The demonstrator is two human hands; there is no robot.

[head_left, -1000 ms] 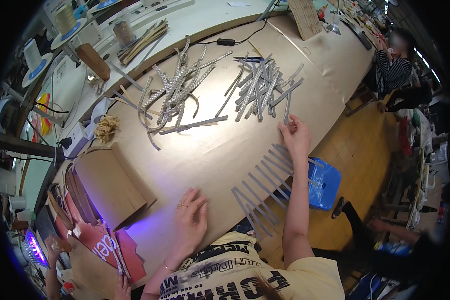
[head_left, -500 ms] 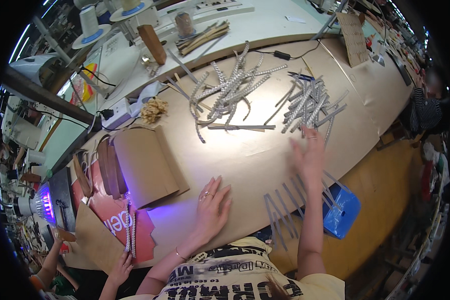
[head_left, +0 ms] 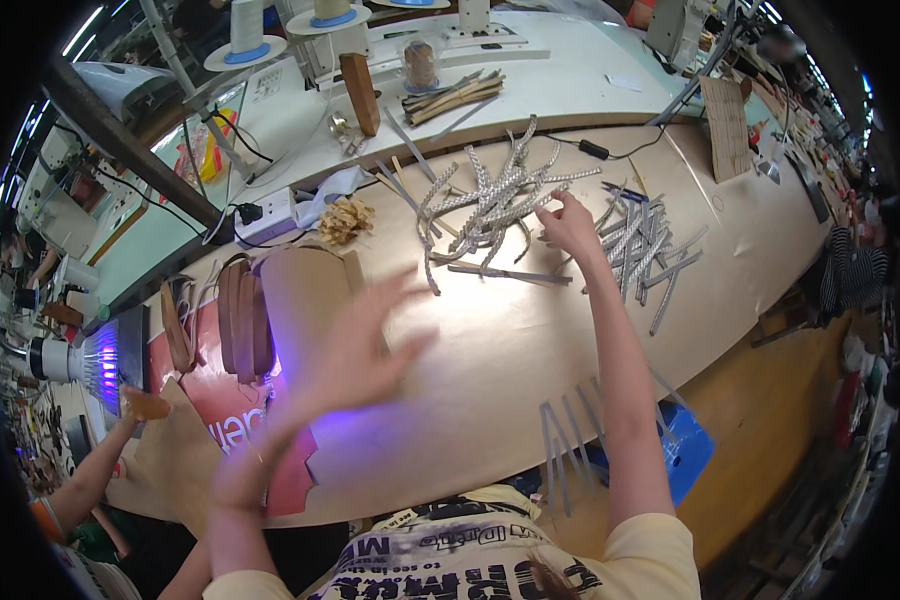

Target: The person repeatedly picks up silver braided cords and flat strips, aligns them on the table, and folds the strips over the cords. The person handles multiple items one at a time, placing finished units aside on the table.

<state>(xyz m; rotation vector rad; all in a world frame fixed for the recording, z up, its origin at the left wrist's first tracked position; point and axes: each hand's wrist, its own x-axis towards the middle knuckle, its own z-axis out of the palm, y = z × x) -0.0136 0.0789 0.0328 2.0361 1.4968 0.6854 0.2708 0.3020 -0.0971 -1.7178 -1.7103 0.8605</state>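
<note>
- Right hand [head_left: 568, 225] reaches among the braided silver strips [head_left: 490, 200], fingers curled; whether it grips one is unclear.
- Left hand [head_left: 355, 345], blurred, spread wide above the worktop [head_left: 490, 350].
- Smooth tan worktop; flat grey strips [head_left: 642, 250] just right.

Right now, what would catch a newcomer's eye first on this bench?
The tangled pile of silvery braided strips at the bench's middle, with the right hand reaching into its right edge. The left hand hangs blurred and spread above the brown paper-covered table, beside a violet glow at far left.
</note>
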